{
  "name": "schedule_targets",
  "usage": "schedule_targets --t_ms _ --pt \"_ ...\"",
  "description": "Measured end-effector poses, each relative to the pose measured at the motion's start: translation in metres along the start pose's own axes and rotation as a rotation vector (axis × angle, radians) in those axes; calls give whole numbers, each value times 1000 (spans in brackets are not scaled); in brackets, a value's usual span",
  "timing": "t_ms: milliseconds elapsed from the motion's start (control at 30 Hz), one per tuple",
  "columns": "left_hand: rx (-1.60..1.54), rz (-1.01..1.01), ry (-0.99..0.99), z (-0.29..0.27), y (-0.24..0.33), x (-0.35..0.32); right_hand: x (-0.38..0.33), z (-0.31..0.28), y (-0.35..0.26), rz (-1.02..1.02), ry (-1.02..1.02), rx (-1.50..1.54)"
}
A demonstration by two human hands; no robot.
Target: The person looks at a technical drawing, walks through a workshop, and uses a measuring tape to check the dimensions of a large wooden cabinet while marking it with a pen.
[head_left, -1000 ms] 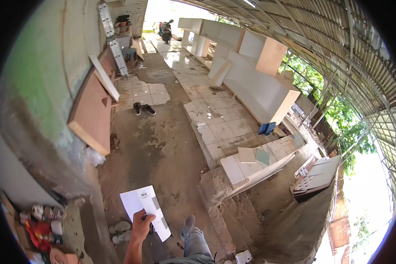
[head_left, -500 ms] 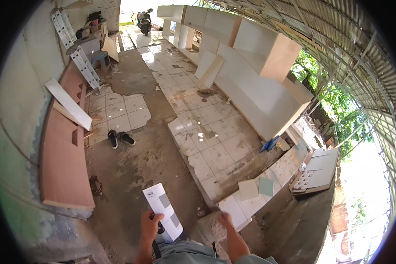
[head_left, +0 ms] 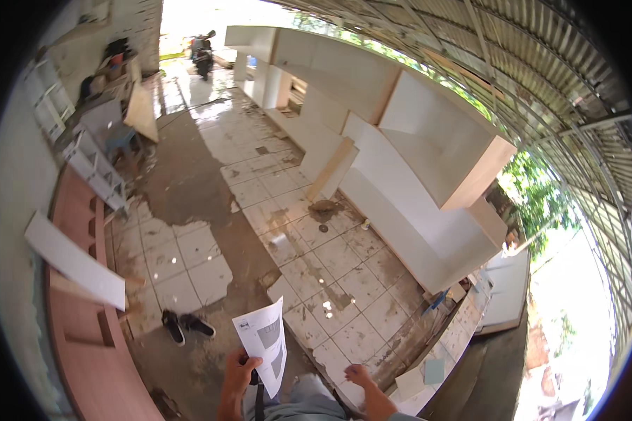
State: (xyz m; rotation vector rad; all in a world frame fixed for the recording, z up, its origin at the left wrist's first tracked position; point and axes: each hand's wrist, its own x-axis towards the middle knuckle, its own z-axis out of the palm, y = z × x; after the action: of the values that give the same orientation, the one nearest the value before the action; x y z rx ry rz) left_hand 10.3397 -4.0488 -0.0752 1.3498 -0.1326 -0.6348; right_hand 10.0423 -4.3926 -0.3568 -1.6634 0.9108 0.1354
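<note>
Since the earlier frame our view has swung up the yard: the tiled floor (head_left: 344,281) now fills the middle, the pair of black shoes (head_left: 186,326) has slid toward the near left, and the printed sheet (head_left: 265,344) stands more upright in front of us.

Our left hand (head_left: 240,372) pinches that one sheet of paper by its lower edge, thumb over the front, fingers behind; the sheet rises from the grip, near and just left of centre. Our right hand (head_left: 358,375) hangs free beside it, near, fingers loosely curled and holding nothing.

Outward from there we count two shoes lying side by side on bare concrete, one white board (head_left: 74,261) leaning over the long reddish wooden unit (head_left: 84,337) on the left, and a run of white cabinet carcasses (head_left: 428,182) along the right, reaching far back. One motorbike (head_left: 202,52) stands at the far end.

We judge the floor the main hazard: it shines as if wet in places and tiles are broken at the near edge, so walking with eyes on the paper could mean a slip or a stumble. A gust under the open roof could also pull the lightly held sheet away.
</note>
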Motion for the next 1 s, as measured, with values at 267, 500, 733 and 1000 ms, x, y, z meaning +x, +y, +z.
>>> schedule_targets --t_ms 267,500,733,1000 --pt "-50 105 -371 10 119 253 24 -53 -96 380 511 74" --pt "-34 67 -579 86 190 449 229 -44 -255 73 526 545" --pt "-314 77 -607 166 327 601 403 -103 -634 -385 -19 1012" --pt "-629 54 -850 320 432 771 500 -210 -825 -532 -192 1252"
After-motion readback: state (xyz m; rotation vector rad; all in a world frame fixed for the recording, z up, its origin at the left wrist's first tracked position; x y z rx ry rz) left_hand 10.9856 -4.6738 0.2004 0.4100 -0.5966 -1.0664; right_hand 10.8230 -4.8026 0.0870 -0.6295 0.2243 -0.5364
